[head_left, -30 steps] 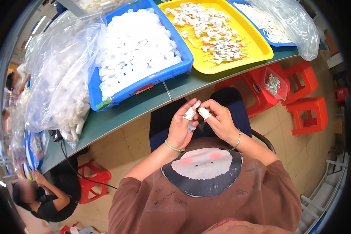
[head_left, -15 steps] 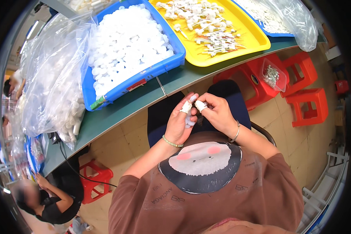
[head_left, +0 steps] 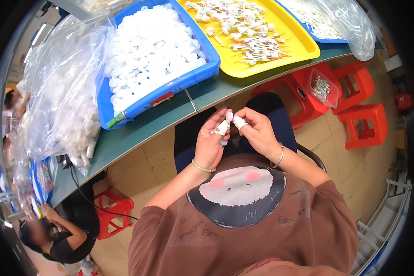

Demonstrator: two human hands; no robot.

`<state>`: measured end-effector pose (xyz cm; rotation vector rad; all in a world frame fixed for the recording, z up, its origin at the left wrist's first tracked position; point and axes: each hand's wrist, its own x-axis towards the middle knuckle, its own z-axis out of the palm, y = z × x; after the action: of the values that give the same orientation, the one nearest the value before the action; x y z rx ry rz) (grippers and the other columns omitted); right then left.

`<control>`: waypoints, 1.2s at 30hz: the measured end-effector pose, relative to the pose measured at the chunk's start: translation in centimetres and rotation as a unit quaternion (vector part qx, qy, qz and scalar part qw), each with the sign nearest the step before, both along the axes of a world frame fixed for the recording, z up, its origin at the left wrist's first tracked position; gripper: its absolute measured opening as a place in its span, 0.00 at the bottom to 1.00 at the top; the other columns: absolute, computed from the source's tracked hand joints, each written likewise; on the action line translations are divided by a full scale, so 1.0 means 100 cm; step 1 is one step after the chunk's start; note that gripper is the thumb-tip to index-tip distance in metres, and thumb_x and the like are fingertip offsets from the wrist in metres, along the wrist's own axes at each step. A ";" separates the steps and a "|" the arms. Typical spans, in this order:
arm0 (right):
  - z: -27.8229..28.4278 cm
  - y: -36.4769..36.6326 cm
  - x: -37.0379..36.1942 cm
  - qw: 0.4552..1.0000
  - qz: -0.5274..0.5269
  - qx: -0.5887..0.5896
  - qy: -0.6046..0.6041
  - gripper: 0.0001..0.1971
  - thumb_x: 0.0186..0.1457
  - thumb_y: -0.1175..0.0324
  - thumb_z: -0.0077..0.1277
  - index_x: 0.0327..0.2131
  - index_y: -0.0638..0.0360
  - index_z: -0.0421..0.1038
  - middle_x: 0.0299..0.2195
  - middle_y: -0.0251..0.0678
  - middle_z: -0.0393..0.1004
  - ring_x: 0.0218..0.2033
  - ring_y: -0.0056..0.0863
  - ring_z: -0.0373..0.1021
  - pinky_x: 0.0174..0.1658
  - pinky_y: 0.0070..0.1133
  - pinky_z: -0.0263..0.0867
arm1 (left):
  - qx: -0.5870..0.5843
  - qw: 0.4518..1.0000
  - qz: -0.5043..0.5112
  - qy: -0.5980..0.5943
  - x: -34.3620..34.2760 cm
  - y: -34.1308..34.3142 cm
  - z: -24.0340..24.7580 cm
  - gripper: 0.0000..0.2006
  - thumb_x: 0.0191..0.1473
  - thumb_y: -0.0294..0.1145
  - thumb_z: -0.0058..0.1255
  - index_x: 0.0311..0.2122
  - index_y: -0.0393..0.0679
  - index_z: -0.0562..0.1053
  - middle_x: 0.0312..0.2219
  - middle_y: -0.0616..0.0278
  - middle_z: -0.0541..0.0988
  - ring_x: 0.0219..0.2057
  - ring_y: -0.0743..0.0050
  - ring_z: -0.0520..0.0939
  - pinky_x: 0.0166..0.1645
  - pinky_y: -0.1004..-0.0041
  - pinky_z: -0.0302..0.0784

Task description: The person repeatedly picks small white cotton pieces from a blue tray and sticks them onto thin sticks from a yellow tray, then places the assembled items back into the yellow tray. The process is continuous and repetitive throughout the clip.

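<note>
Both hands meet above my lap, just off the table's near edge. My left hand (head_left: 208,143) is closed around a few small translucent white plastic caps; one cap (head_left: 229,115) stands at its fingertips and others show lower in the palm. Close beside it, my right hand (head_left: 258,132) has thumb and forefinger pinched together at that cap; whatever else is between them is too small to make out. White wrapping covers both thumbs. Beyond my hands, a blue tray (head_left: 163,97) is heaped with similar white caps (head_left: 152,50).
A yellow tray (head_left: 287,63) holds white-headed pieces with thin wires (head_left: 261,49). Clear bags (head_left: 64,87) of white tubes lie left on the green table (head_left: 138,141). Red stools (head_left: 365,124) stand right, one bearing a clear box (head_left: 323,89) of small parts. Another person (head_left: 62,237) sits at left.
My fingertips have shifted slightly, and a cap now stands upright between the two hands. Fewer caps show below the left thumb. The person at left has moved their head and hand a little.
</note>
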<state>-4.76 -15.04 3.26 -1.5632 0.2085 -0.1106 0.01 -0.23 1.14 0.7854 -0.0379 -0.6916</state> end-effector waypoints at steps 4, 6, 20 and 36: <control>0.000 -0.003 -0.002 0.999 0.030 -0.015 0.016 0.03 0.54 0.73 0.47 0.31 0.62 0.70 0.22 0.25 0.69 0.23 0.10 0.63 0.25 0.12 0.59 | 0.025 0.999 0.019 -0.026 0.000 -0.001 0.000 0.19 0.55 0.22 0.48 0.53 0.42 0.67 0.49 0.63 0.72 0.30 0.87 0.70 0.31 0.84 0.67; 0.000 -0.004 -0.001 0.999 0.039 0.010 0.014 0.03 0.54 0.73 0.47 0.31 0.62 0.70 0.23 0.24 0.69 0.23 0.10 0.63 0.25 0.12 0.59 | 0.007 1.000 0.006 -0.008 0.000 0.000 0.000 0.19 0.55 0.22 0.48 0.53 0.41 0.68 0.49 0.63 0.72 0.30 0.87 0.70 0.31 0.84 0.67; 0.000 -0.007 -0.003 0.997 0.059 -0.033 -0.041 0.08 0.54 0.75 0.49 0.38 0.62 0.65 0.26 0.27 0.69 0.24 0.10 0.62 0.26 0.12 0.59 | 0.009 1.000 -0.008 0.000 0.000 0.000 0.002 0.20 0.55 0.23 0.49 0.54 0.39 0.66 0.40 0.67 0.74 0.29 0.87 0.69 0.31 0.85 0.66; -0.004 -0.017 -0.003 0.983 0.084 0.123 0.105 0.07 0.58 0.70 0.45 0.37 0.63 0.68 0.28 0.27 0.69 0.27 0.11 0.63 0.29 0.12 0.60 | 0.007 0.996 -0.069 0.062 0.003 0.002 -0.008 0.19 0.55 0.26 0.50 0.52 0.38 0.68 0.34 0.69 0.74 0.29 0.88 0.69 0.31 0.86 0.66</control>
<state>-5.09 -16.70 2.83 -1.3381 0.2462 0.2071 0.35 -0.07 0.34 0.7572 0.0258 -0.8713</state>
